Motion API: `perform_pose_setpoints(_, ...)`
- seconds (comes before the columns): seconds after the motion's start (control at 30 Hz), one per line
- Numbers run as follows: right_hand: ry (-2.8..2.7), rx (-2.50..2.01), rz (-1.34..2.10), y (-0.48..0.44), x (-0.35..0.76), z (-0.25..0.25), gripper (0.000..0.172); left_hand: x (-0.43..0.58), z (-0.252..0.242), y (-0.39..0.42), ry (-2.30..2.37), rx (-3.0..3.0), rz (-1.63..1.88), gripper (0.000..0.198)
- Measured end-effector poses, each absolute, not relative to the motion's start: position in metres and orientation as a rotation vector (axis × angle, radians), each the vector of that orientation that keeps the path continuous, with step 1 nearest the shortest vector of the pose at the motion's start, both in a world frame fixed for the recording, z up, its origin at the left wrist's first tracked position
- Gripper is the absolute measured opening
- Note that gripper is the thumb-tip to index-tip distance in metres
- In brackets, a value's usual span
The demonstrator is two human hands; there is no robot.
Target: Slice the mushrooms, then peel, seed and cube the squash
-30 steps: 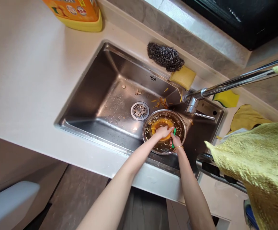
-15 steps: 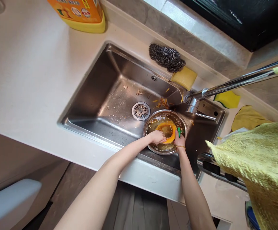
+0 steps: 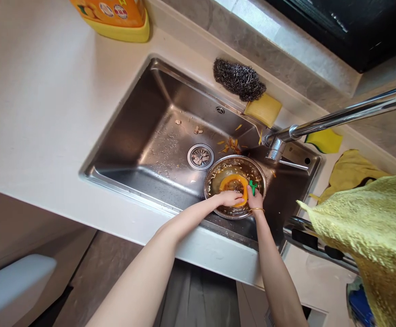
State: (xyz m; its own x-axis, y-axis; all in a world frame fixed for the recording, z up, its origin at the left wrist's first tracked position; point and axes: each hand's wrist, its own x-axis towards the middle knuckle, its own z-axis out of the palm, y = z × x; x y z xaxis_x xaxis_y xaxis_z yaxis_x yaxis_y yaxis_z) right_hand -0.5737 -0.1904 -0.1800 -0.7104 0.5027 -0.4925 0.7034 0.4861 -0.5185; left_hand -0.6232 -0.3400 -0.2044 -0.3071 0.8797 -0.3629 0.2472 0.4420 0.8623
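A hollow orange pumpkin piece (image 3: pixel 228 180) sits in a round metal bowl (image 3: pixel 214 167) of cloudy water, with pale seeds floating around it. My left hand (image 3: pixel 232 198) is closed on its near side, fingertips reaching inside the ring. In my right hand (image 3: pixel 255 200), at the bowl's right side, is a small green tool (image 3: pixel 253 187) that looks like a peeler. That hand also rests against the pumpkin's right edge; its fingers are partly hidden. The bowl stands inside the steel sink (image 3: pixel 157 175), to the right of the drain (image 3: pixel 201 156).
Orange peelings (image 3: pixel 232 145) lie behind the bowl. A chrome faucet (image 3: pixel 277 147) rises at the sink's right end. Steel wool (image 3: pixel 239 79) and a yellow sponge (image 3: pixel 263 110) sit along the back rim. A yellow-green towel (image 3: pixel 364 218) hangs at right; an orange bottle (image 3: pixel 116 20) stands back left.
My left hand has shifted slightly right along the pumpkin, and the ring sits turned a little differently in the water. The green tool has tilted slightly in my right hand.
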Motion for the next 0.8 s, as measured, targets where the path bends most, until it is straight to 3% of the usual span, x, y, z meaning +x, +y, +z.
perform_pose_setpoints(0.27,2.492,0.943,-0.794,-0.193,-0.572,-0.181,0.049,-0.632,-0.185,-0.333,1.757,0.847,0.992,0.031)
perform_pose_setpoints(0.43,2.494,0.88,-0.807,-0.194,-0.569,-0.183,0.049,-0.679,-0.176,-0.359,2.147,0.804,0.88,0.039)
perform_pose_setpoints(0.53,2.449,0.849,-0.793,-0.192,-0.572,-0.184,0.043,-0.679,-0.185,-0.381,2.238,0.992,0.651,0.033)
perform_pose_setpoints(0.67,2.312,0.706,-0.977,-0.188,-0.577,-0.185,0.028,-0.646,-0.199,-0.387,2.054,1.389,0.718,0.035)
perform_pose_setpoints(0.8,2.359,0.78,-0.995,-0.192,-0.58,-0.181,0.024,-0.627,-0.204,-0.371,1.971,1.222,0.636,0.036)
